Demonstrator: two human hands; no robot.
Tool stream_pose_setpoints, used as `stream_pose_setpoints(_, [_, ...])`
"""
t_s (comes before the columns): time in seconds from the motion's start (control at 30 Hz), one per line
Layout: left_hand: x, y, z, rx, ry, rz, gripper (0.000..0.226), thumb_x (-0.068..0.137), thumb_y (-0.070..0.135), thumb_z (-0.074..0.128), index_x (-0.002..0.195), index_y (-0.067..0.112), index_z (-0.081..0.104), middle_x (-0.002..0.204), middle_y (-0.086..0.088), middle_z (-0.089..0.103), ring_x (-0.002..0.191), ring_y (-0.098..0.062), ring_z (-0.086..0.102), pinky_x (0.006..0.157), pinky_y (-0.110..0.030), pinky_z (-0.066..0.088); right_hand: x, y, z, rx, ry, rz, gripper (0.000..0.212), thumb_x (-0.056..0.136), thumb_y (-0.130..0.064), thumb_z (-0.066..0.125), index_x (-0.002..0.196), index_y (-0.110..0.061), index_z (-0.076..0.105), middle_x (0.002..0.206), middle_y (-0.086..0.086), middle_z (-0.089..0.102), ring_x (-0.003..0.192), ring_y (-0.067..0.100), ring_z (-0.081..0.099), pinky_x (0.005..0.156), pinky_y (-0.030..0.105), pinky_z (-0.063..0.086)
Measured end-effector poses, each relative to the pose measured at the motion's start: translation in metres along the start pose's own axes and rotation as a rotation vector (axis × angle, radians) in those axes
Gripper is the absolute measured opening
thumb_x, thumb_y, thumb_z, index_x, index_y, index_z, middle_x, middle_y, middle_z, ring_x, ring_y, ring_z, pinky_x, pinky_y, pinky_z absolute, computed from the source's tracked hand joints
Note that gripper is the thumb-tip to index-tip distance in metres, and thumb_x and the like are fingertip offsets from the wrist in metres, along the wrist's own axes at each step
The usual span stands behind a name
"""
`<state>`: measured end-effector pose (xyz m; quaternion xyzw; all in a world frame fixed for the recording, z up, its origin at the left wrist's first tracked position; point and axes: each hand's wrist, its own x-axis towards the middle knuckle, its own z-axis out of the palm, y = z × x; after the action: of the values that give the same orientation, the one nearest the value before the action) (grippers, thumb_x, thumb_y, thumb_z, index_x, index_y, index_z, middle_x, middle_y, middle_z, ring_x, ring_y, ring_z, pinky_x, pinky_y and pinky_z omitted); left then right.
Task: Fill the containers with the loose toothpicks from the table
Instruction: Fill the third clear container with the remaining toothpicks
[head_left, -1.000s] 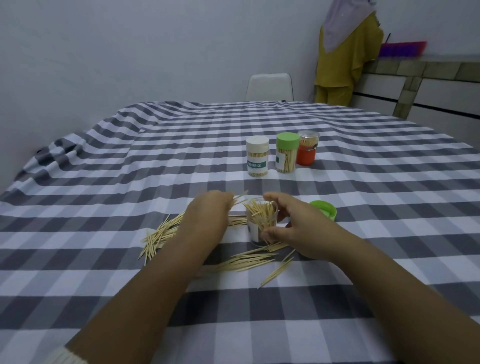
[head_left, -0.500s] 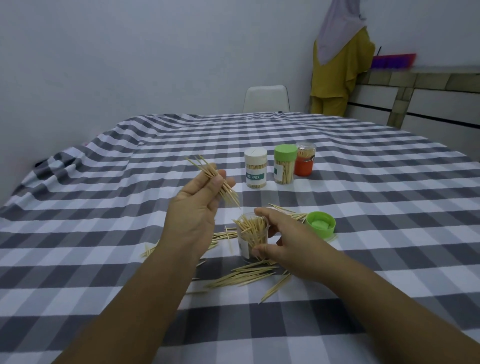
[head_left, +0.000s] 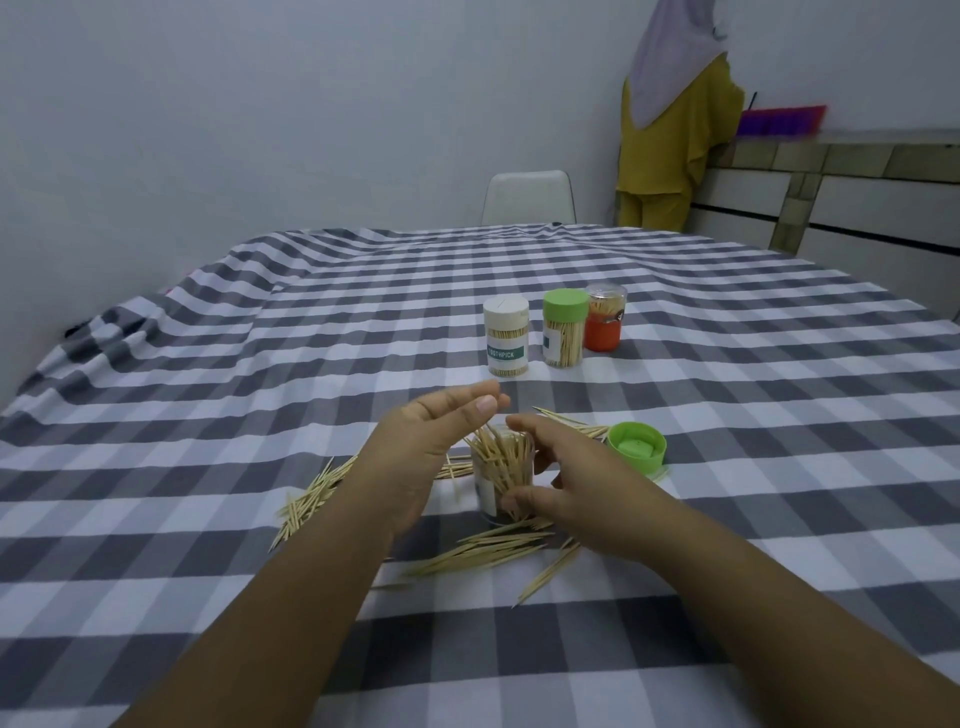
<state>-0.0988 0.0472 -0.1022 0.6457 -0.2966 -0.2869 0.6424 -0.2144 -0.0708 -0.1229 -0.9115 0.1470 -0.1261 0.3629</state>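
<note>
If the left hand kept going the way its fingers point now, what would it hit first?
Probably the white-lidded toothpick container: the left hand points up and away, over the open container. Depth is unclear; it might pass above.

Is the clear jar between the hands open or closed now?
Open. The clear jar has no lid; toothpicks stick out above its rim, and a green lid lies on the tablecloth beside it.

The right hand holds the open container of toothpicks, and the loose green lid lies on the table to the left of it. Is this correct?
Not quite. In the head view the right hand does hold the open container, but the loose green lid lies on the table to the right of it, not the left.
</note>
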Motion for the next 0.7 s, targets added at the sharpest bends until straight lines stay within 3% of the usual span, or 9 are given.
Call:
stream_pose_setpoints(0.13, [0.000,0.004,-0.018,0.211,-0.164,0.042,0.030,0.065,0.045,0.070,0.094,0.038,0.072,0.113,0.016,0.068,0.114,-0.001,0.056,0.101,-0.032,0.038,-0.001,-0.001,-0.002,-0.007,0.004,0.011,0.070,0.083,-0.028,0.068,0.142,-0.032,0.031,0.108,-0.021,0.044,0.093,-0.004,0.046,0.083,0.015,0.039])
stream_pose_setpoints(0.23, [0.001,0.003,-0.029,0.396,-0.244,0.054,0.057,0.053,0.048,0.085,0.108,0.047,0.067,0.131,0.017,0.057,0.129,-0.005,0.044,0.109,-0.036,0.032,-0.001,-0.001,-0.003,-0.006,0.009,0.019,0.071,0.083,-0.029,0.068,0.143,-0.032,0.030,0.109,-0.020,0.042,0.097,-0.002,0.045,0.085,0.017,0.040])
stream_pose_setpoints(0.33, [0.002,0.001,-0.023,0.516,-0.180,0.125,0.049,0.060,0.042,0.075,0.107,0.047,0.063,0.133,0.020,0.048,0.127,0.003,0.038,0.108,-0.028,0.028,-0.001,0.000,-0.003,-0.013,0.008,0.016,0.071,0.083,-0.029,0.068,0.142,-0.032,0.030,0.109,-0.020,0.042,0.096,-0.001,0.045,0.080,0.013,0.039])
stream_pose_setpoints(0.43, [0.006,-0.006,-0.014,0.408,-0.051,0.188,0.024,0.076,0.029,0.070,0.098,0.039,0.068,0.109,0.022,0.064,0.109,0.004,0.057,0.095,-0.020,0.046,0.000,0.000,-0.002,-0.005,0.006,0.010,0.069,0.083,-0.029,0.068,0.141,-0.032,0.031,0.113,-0.017,0.047,0.094,-0.003,0.045,0.073,0.009,0.039])
stream_pose_setpoints(0.53, [0.009,-0.014,-0.011,0.348,0.032,0.235,0.026,0.083,0.023,0.066,0.106,0.034,0.066,0.096,0.022,0.069,0.099,0.008,0.062,0.081,-0.007,0.048,0.000,0.000,-0.001,-0.012,0.009,0.010,0.070,0.083,-0.029,0.068,0.142,-0.032,0.030,0.115,-0.017,0.046,0.091,-0.003,0.044,0.074,0.009,0.038])
stream_pose_setpoints(0.7, [0.009,-0.014,-0.013,0.567,-0.049,0.256,0.037,0.083,0.044,0.054,0.118,0.034,0.062,0.116,0.024,0.057,0.113,0.007,0.050,0.096,-0.016,0.039,0.000,0.001,-0.001,-0.010,0.010,0.003,0.071,0.083,-0.029,0.068,0.142,-0.031,0.029,0.125,-0.013,0.049,0.100,-0.002,0.045,0.081,0.013,0.040])
